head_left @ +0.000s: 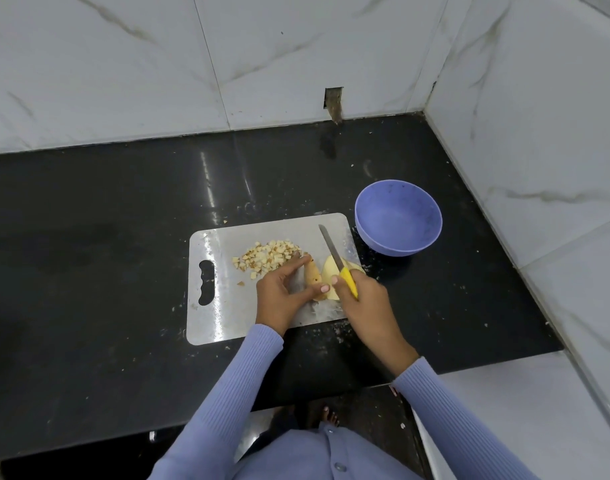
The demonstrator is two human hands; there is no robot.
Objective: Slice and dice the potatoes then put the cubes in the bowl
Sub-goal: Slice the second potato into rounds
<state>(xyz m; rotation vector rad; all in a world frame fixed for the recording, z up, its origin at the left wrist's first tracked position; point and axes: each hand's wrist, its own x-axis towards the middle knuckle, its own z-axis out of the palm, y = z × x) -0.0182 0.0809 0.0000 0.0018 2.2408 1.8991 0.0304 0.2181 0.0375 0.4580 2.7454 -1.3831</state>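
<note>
A steel cutting board (pixel 213 323) lies on the black counter. A heap of small potato cubes (pixel 267 258) sits on its far middle. My left hand (pixel 283 292) holds a potato piece (pixel 314 277) between forefinger and thumb, skin side up. Just right of it lies a pale cut potato half (pixel 331 270). My right hand (pixel 366 299) grips the yellow handle of a knife (pixel 331 245), whose blade points away over the cut half. A blue bowl (pixel 399 216) stands right of the board, with nothing visible inside.
The black counter (pixel 123 237) ends at marble walls behind and to the right. A white ledge (pixel 504 393) joins at the near right. Potato crumbs lie scattered around the board. The counter's front edge runs just before my body.
</note>
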